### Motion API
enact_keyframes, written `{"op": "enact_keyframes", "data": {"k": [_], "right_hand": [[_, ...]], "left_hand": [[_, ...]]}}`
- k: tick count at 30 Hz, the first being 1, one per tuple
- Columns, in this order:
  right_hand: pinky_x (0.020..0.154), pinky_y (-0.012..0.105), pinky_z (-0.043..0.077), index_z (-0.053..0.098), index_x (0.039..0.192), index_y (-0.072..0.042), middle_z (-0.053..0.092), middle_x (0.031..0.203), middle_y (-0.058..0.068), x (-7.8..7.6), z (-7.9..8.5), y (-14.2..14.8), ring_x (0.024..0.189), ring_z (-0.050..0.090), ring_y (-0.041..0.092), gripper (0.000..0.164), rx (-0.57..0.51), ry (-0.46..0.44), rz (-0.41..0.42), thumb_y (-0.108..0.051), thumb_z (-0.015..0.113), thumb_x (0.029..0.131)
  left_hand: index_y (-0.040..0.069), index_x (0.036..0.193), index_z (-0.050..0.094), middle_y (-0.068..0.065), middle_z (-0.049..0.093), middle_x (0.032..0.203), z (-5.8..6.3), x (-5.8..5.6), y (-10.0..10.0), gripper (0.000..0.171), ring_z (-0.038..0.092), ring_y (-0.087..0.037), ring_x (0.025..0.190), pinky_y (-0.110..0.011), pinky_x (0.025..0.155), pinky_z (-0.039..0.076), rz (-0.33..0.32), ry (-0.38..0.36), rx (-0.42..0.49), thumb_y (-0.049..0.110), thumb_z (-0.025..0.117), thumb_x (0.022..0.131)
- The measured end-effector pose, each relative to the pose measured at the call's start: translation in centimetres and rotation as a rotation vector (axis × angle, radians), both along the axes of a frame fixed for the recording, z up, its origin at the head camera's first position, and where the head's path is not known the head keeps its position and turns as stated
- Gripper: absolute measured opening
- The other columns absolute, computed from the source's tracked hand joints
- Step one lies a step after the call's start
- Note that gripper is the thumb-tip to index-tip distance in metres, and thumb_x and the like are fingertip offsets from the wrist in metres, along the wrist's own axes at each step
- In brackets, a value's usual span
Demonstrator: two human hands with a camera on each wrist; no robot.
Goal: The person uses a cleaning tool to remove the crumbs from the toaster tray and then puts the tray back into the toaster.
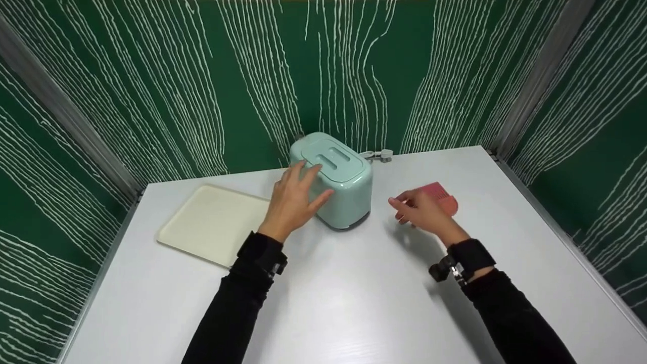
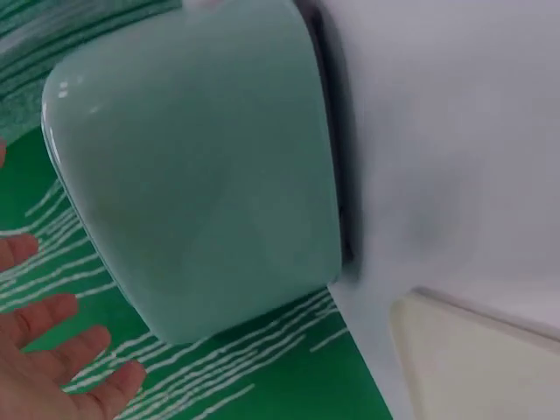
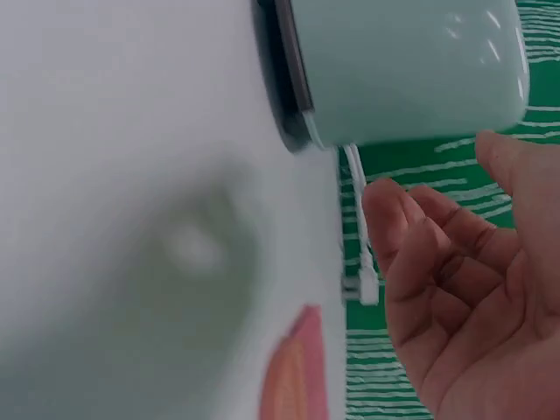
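Observation:
A mint-green toaster [image 1: 349,197] with a lid over its top stands upright near the back of the table. My left hand [image 1: 293,199] hovers at its left side with spread fingers; whether a fingertip touches the lid I cannot tell. In the left wrist view the fingers [image 2: 52,359] appear apart from the toaster [image 2: 201,175]. Right of the toaster, my right hand [image 1: 422,210] hangs in the air with loosely bent fingers, holding nothing. Partly behind that hand lies a flat pink and coral piece [image 1: 447,202] with ridges; its kind is unclear.
A cream tray [image 1: 207,227] lies on the left of the white table [image 1: 343,303], partly behind the left wrist. A white cord with a plug [image 1: 385,154] sits behind the toaster at the back edge. Green walls with white lines [image 1: 349,65] enclose the table.

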State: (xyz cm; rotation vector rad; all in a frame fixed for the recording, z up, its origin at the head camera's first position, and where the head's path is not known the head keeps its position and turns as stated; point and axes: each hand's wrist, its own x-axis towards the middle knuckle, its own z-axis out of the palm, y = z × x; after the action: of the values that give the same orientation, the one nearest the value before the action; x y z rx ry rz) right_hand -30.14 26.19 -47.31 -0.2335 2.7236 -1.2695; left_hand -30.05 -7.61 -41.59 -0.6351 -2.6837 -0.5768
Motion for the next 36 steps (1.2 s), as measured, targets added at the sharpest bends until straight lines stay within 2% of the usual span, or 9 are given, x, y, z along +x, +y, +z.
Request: {"op": "enact_keyframes", "data": {"k": [7, 12, 17, 25, 30, 36], "right_hand": [[0.076, 0.028, 0.063, 0.065, 0.132, 0.005, 0.079, 0.108, 0.015, 0.9, -2.5, -3.2, 0.085, 0.076, 0.013, 0.065, -0.226, -0.251, -0.052, -0.055, 0.059, 0.108], [0.080, 0.027, 0.065, 0.061, 0.134, 0.010, 0.078, 0.116, 0.022, 1.5, -3.9, -4.6, 0.088, 0.080, 0.014, 0.063, -0.377, -0.340, -0.026, -0.048, 0.057, 0.111], [0.085, 0.025, 0.065, 0.056, 0.138, 0.014, 0.077, 0.120, 0.023, 1.7, -4.9, -6.0, 0.093, 0.080, 0.013, 0.062, -0.543, -0.426, -0.043, -0.042, 0.058, 0.112], [0.086, 0.023, 0.064, 0.053, 0.140, 0.017, 0.078, 0.105, 0.014, 1.2, -5.8, -7.7, 0.091, 0.081, 0.015, 0.054, -0.828, -0.483, -0.104, -0.031, 0.055, 0.114], [0.082, 0.020, 0.063, 0.053, 0.143, 0.016, 0.079, 0.097, 0.010, 1.0, -6.1, -8.2, 0.088, 0.082, 0.013, 0.053, -0.917, -0.499, -0.163, -0.029, 0.052, 0.115], [0.081, 0.019, 0.063, 0.060, 0.134, 0.011, 0.082, 0.092, 0.011, 0.5, -6.4, -8.7, 0.085, 0.082, 0.014, 0.040, -1.058, -0.524, -0.223, -0.023, 0.057, 0.113]], "left_hand": [[0.021, 0.161, 0.049, -0.019, 0.035, 0.172, -0.6, -0.5, 3.1, 0.066, 0.033, -0.051, 0.159, -0.071, 0.122, 0.038, -0.039, 0.015, -0.021, 0.053, 0.064, 0.105], [0.023, 0.163, 0.048, -0.017, 0.033, 0.175, -1.6, -0.8, 4.5, 0.068, 0.027, -0.060, 0.158, -0.074, 0.118, 0.039, -0.040, 0.012, -0.011, 0.053, 0.066, 0.105], [0.024, 0.162, 0.049, -0.014, 0.032, 0.176, -2.4, -0.9, 5.4, 0.067, 0.024, -0.060, 0.159, -0.074, 0.116, 0.042, -0.023, 0.032, -0.040, 0.052, 0.066, 0.105], [0.023, 0.162, 0.050, -0.012, 0.037, 0.174, -2.7, -1.0, 5.9, 0.067, 0.027, -0.052, 0.161, -0.072, 0.117, 0.043, -0.021, 0.084, -0.086, 0.051, 0.068, 0.104], [0.022, 0.161, 0.052, -0.015, 0.045, 0.169, -3.0, -1.1, 6.0, 0.066, 0.031, -0.052, 0.160, -0.069, 0.115, 0.046, -0.025, 0.136, -0.081, 0.049, 0.069, 0.103], [0.021, 0.158, 0.055, -0.016, 0.049, 0.166, -3.2, -1.2, 5.8, 0.065, 0.036, -0.052, 0.157, -0.066, 0.116, 0.048, -0.025, 0.189, -0.088, 0.050, 0.070, 0.102]]}}
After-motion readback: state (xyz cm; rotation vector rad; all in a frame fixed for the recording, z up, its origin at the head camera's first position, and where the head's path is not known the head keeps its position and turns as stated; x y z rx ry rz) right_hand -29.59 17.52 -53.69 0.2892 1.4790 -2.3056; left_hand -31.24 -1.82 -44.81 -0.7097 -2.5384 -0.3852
